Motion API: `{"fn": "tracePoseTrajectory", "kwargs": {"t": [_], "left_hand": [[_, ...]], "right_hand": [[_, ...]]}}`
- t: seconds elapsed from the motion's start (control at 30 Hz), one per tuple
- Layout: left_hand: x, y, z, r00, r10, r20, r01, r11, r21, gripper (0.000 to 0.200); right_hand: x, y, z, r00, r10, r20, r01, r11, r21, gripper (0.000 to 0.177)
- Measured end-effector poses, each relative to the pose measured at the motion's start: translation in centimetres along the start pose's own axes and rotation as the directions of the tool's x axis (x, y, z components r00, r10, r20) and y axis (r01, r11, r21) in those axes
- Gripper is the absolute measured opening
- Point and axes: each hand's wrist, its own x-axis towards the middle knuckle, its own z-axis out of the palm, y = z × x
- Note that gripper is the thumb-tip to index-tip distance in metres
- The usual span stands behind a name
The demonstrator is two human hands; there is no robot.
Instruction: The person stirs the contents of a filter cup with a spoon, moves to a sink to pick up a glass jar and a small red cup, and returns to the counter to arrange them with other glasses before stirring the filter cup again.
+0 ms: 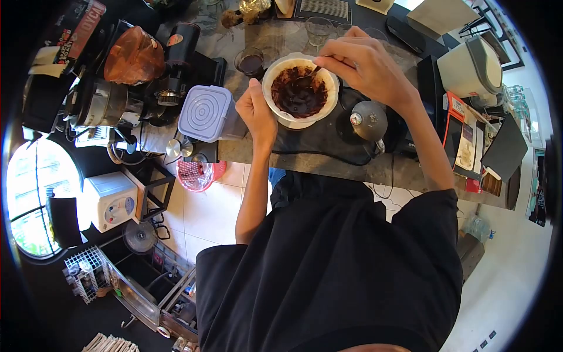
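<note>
A white coffee dripper (288, 122) lined with a pale paper filter (281, 66) holds wet, dark coffee grounds (300, 97). My left hand (256, 114) is closed at the dripper's left side, thumb up near the rim; the part it grips is hidden behind the fingers. From the upper right, my right hand (365, 63) pinches the handle of a metal spoon (312, 73), whose bowl end dips into the grounds. Just left of the dripper stands a glass of dark liquid (251, 64). A dark grey round kettle (369, 121) sits to the right, below my right forearm.
A lavender lidded tub (205, 113) and coffee grinders, one with an orange hopper (135, 56), stand at left. Clear glasses (319, 32) are at the back. A black mat (311, 141) with a cable lies along the counter's front edge. A red basket (200, 175) is on the floor.
</note>
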Motion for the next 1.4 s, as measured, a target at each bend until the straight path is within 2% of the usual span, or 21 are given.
{"fn": "tracePoseTrajectory", "kwargs": {"t": [0.03, 0.17, 0.23, 0.37, 0.43, 0.47, 0.53, 0.63, 0.77, 0.83, 0.97, 1.07, 1.13, 1.27, 1.3, 1.33, 1.37, 1.4], "left_hand": [[0.1, 0.1, 0.0, 1.000, 0.002, 0.000, -0.002, 1.000, 0.000, 0.046], [0.6, 0.2, -0.2, 1.000, 0.017, 0.018, -0.017, 1.000, -0.007, 0.046], [0.7, 0.0, -0.4, 0.999, 0.021, 0.037, -0.022, 1.000, 0.016, 0.048], [0.8, 0.2, -0.1, 1.000, 0.006, 0.031, -0.005, 1.000, -0.026, 0.048], [0.9, 0.3, 0.0, 1.000, -0.013, -0.001, 0.013, 0.999, -0.048, 0.047], [1.0, 0.4, 0.0, 1.000, -0.014, -0.003, 0.013, 0.999, -0.048, 0.047], [1.0, 0.3, -0.1, 0.999, 0.037, 0.033, -0.036, 0.999, -0.023, 0.047], [0.9, -0.2, -0.4, 1.000, -0.003, 0.031, 0.004, 1.000, -0.029, 0.047], [0.8, -0.6, -0.6, 0.999, -0.025, 0.022, 0.026, 0.999, -0.045, 0.047], [0.8, -1.1, -0.9, 0.999, -0.024, 0.030, 0.026, 0.998, -0.051, 0.047], [0.9, -1.9, -1.1, 0.999, 0.002, 0.036, 0.000, 0.999, -0.042, 0.047], [0.7, -1.8, -1.0, 0.999, -0.020, 0.026, 0.022, 0.998, -0.054, 0.046], [0.6, -1.6, -0.8, 0.999, -0.021, 0.027, 0.023, 0.997, -0.067, 0.046], [0.5, -1.5, -0.9, 1.000, 0.005, 0.028, -0.004, 1.000, -0.027, 0.047], [0.4, -1.2, -0.8, 1.000, 0.005, 0.028, -0.005, 1.000, -0.016, 0.047], [0.3, -1.0, -0.7, 1.000, 0.004, 0.029, -0.004, 1.000, -0.005, 0.047], [0.2, -0.8, -0.6, 1.000, 0.005, 0.029, -0.005, 1.000, -0.006, 0.047], [0.1, -0.7, -0.6, 0.999, 0.023, 0.027, -0.023, 1.000, 0.021, 0.047]], "right_hand": [[0.1, 0.2, 0.4, 0.998, 0.013, 0.057, -0.015, 1.000, 0.022, 0.021], [0.2, 1.8, 2.0, 0.992, 0.086, 0.090, -0.089, 0.995, 0.035, 0.022], [0.3, 3.0, 2.7, 0.985, 0.143, 0.094, -0.161, 0.961, 0.226, 0.026], [0.0, 4.7, 3.3, 0.979, 0.179, 0.093, -0.200, 0.930, 0.307, 0.029], [-0.2, 5.3, 3.3, 0.945, 0.286, 0.158, -0.326, 0.864, 0.384, 0.031], [-0.3, 5.3, 3.1, 0.945, 0.285, 0.160, -0.325, 0.864, 0.384, 0.031], [-0.6, 5.1, 2.9, 0.906, 0.367, 0.212, -0.423, 0.750, 0.509, 0.034], [-1.2, 5.9, 3.1, 0.862, 0.449, 0.236, -0.498, 0.663, 0.559, 0.035], [-1.9, 6.6, 2.6, 0.882, 0.421, 0.211, -0.453, 0.633, 0.628, 0.034], [-2.1, 6.5, 2.3, 0.874, 0.465, 0.144, -0.436, 0.615, 0.657, 0.032], [-2.0, 4.4, 0.8, 0.858, 0.506, 0.090, -0.443, 0.639, 0.629, 0.032], [-1.8, 3.2, -0.4, 0.879, 0.476, 0.028, -0.387, 0.677, 0.627, 0.030], [-1.6, 2.4, -1.0, 0.871, 0.489, -0.039, -0.378, 0.719, 0.583, 0.027], [-1.3, 0.3, -1.9, 0.874, 0.482, -0.066, -0.389, 0.774, 0.499, 0.024], [-1.2, 0.1, -1.8, 0.923, 0.354, -0.153, -0.295, 0.903, 0.311, 0.022], [-1.1, -0.2, -1.7, 0.956, 0.207, -0.208, -0.189, 0.977, 0.101, 0.021], [-1.1, -0.6, -1.6, 0.956, 0.207, -0.208, -0.189, 0.977, 0.100, 0.021], [-1.1, -1.0, -1.5, 0.969, 0.192, -0.153, -0.198, 0.980, -0.024, 0.018]]}}
